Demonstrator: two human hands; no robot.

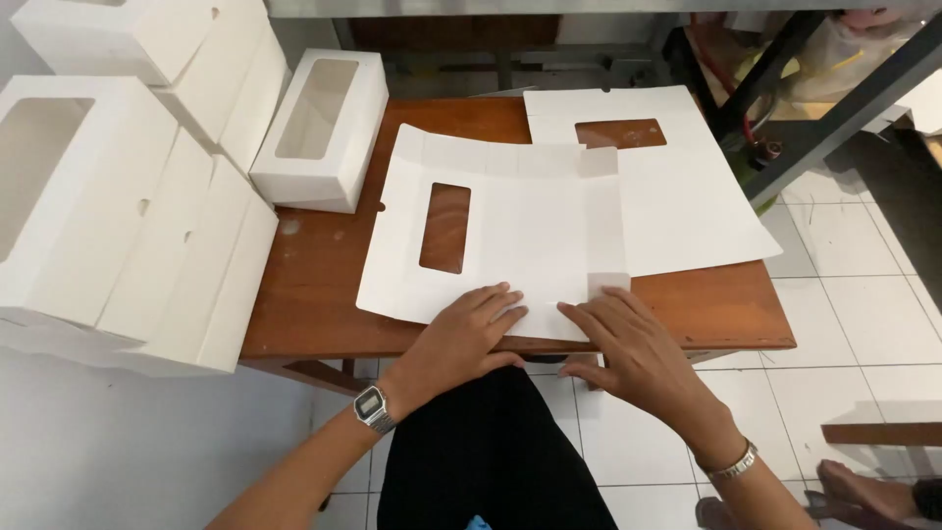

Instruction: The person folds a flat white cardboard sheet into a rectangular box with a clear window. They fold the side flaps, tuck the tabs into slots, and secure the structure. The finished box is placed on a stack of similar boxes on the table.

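A flat white cardboard box blank (530,226) with a rectangular window cut-out lies on the brown wooden table (314,285). My left hand (461,334) rests flat on its near edge, fingers spread and pointing right. My right hand (623,344) presses on the same near edge, fingers pointing left toward the other hand, thumb under the table edge. A watch is on my left wrist, a metal bracelet on my right. Neither hand grips anything.
A second flat blank (677,196) with a window lies behind, partly under the first. An assembled white window box (319,128) stands at the table's back left. Several more assembled boxes (108,206) are stacked at left. Another person's foot (863,491) shows at bottom right on the tiled floor.
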